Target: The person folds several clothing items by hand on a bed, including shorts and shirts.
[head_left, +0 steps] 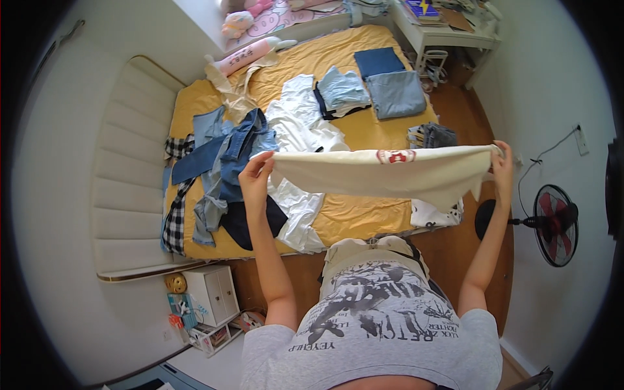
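A cream garment with a red printed emblem (pixel 364 170) is stretched between my two hands, above the near part of the bed. My left hand (pixel 257 175) pinches its left end, and my right hand (pixel 502 164) grips the right end. The cloth hangs in a long strip with its lower edge loose at the right; I cannot tell what kind of garment it is. Behind and left of it lie crumpled white clothes (pixel 292 130) and a heap of denim (pixel 237 156). A dark garment (pixel 250 224) lies near my left forearm.
The yellow-sheeted bed (pixel 364 218) carries folded jeans (pixel 395 94), a folded light-blue garment (pixel 342 89) and a folded white one (pixel 435 213). A padded headboard (pixel 127 175) stands left, a fan (pixel 556 224) right. A desk (pixel 448 36) and a white cabinet (pixel 211 292) flank the bed.
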`<state>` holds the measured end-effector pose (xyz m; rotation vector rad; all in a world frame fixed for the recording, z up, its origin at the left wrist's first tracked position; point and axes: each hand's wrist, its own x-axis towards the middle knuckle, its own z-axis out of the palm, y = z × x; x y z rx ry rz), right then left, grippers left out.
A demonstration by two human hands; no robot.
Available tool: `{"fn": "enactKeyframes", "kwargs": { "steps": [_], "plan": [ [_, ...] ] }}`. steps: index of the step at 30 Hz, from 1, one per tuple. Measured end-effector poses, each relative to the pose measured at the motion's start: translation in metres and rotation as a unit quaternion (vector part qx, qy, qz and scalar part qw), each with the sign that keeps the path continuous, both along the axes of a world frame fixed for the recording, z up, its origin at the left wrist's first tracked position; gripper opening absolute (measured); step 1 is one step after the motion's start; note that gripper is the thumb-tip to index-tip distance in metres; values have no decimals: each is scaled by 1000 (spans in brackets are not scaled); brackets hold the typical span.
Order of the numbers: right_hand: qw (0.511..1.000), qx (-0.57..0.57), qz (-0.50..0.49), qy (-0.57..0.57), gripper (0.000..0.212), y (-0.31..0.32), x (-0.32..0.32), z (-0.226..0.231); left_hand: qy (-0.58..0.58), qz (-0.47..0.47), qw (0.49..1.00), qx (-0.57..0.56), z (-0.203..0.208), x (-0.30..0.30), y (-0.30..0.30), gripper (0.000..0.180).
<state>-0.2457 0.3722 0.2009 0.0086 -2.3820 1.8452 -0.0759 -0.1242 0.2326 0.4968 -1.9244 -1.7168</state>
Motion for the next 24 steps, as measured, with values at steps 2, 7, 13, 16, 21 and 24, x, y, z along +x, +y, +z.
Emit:
{"fn": "enactKeyframes", "kwargs": {
  "steps": [2, 7, 13, 16, 21, 24],
  "plan": [
    [993, -87, 26, -71, 27, -12, 3, 3, -26, 13, 999, 14, 7, 2, 0, 15],
    [969, -208, 72, -110, 33, -6, -1, -12, -8, 8, 999, 36, 10, 1, -3, 14],
    [977, -196, 49, -66, 29, -15, 1, 8, 7, -9, 1000, -29, 16, 4, -11, 18],
    [998, -35, 49, -13, 22, -13, -4, 11, -45, 18, 970, -239, 17, 2, -12, 22],
    [956, 213, -110, 169, 11, -27, 5, 16, -47, 108, 913, -390, 11, 4, 5, 14],
    [898, 167, -247, 325, 11, -43, 36, 34, -61, 172, 907, -380, 10, 16, 16, 9]
  ]
}}
